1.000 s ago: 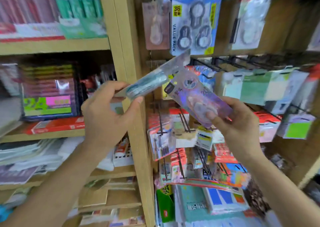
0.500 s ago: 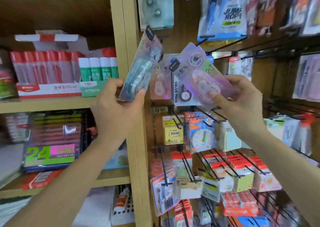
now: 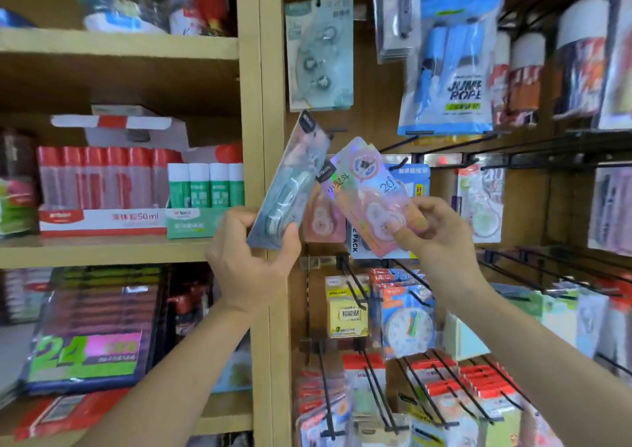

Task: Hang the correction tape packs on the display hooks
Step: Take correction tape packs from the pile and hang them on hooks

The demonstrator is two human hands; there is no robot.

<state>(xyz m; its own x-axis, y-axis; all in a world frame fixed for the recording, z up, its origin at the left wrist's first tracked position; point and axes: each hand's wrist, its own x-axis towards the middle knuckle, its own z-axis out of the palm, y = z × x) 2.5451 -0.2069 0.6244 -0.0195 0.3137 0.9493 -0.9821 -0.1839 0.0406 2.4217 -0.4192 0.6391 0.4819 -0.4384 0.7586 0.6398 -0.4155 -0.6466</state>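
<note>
Grip of left hand (image 3: 253,262) round bottom of blue-grey correction tape pack (image 3: 290,187), tilted up in front of wooden shelf post (image 3: 270,70). Right hand (image 3: 441,238) pinching lower corner of pink correction tape pack (image 3: 369,190), top edge near black display hook (image 3: 398,165) on back panel (image 3: 372,104).

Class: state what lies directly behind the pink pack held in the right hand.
A hanging peach pack and a blue value pack peek out behind the pink pack; most of each is covered.
</note>
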